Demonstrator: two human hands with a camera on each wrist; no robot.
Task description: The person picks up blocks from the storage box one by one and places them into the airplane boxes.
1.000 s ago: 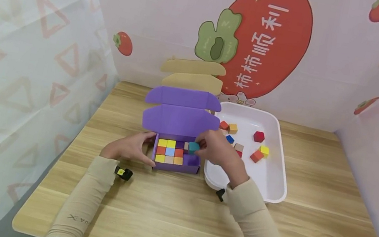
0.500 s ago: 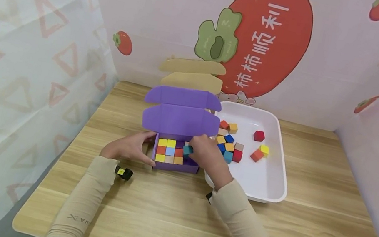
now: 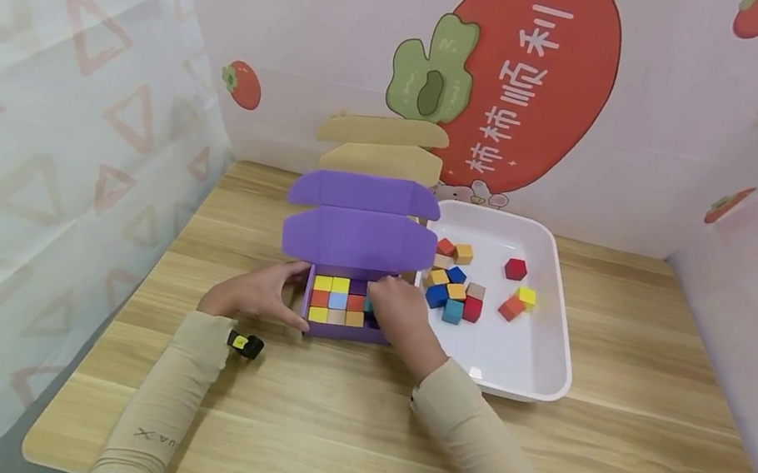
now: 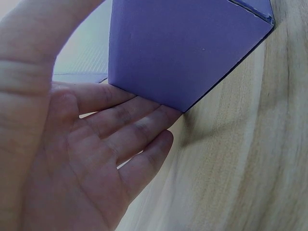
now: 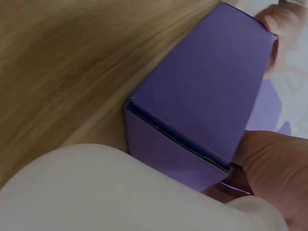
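A purple cardboard box (image 3: pixel 346 334) stands on the table with its lid (image 3: pixel 363 240) raised at the back. Rows of coloured cubes fill its left part, among them a light blue cube (image 3: pixel 337 300). My left hand (image 3: pixel 261 293) grips the box's left end, thumb at the front corner and fingers reaching behind; the left wrist view shows those fingers along the purple wall (image 4: pixel 187 48). My right hand (image 3: pixel 403 317) reaches down inside the right part, pinching a teal cube (image 3: pixel 370 303) mostly hidden by the fingers. The right wrist view shows this hand (image 5: pixel 276 168) over the box's edge.
Right of the box stands a white tray (image 3: pixel 559 357) with loose cubes, including a teal cube (image 3: pixel 453 311) and a dark red cube (image 3: pixel 515 269). Behind the lid are cream-coloured flaps (image 3: pixel 385 159) near the printed back wall. A black strap piece (image 3: pixel 246 345) sits by the left wrist.
My right hand has moved left and down into the box with the teal cube, uncovering the cubes in the tray's left part. My left hand keeps its place.
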